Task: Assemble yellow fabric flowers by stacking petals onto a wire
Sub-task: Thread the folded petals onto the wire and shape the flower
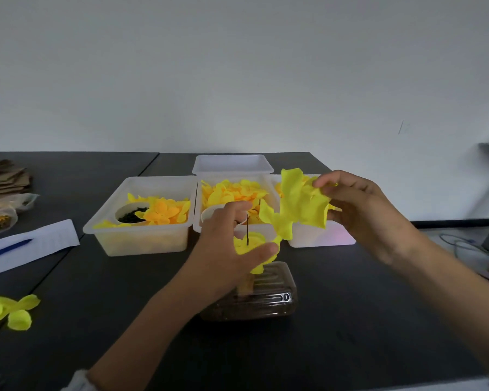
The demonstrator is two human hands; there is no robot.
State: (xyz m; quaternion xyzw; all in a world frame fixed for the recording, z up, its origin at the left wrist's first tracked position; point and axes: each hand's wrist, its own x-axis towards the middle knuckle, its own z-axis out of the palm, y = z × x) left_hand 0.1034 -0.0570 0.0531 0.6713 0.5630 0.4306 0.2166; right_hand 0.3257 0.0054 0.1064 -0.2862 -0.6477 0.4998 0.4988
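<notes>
Head view: left hand (232,244) steadies stacked petals (249,244) on the wire (247,225) while right-hand fingers (326,183) pinch a petal layer (299,207), whose centre hole should meet the tip.

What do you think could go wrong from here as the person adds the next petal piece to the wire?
1. The right hand pinches the large petal piece only at one edge, so it hangs crumpled and could miss the thin wire.
2. The left hand grips the petals already on the wire loosely between thumb and fingers; pushing down may shift them.
3. The clear box sits directly under both hands and might get knocked.
</notes>
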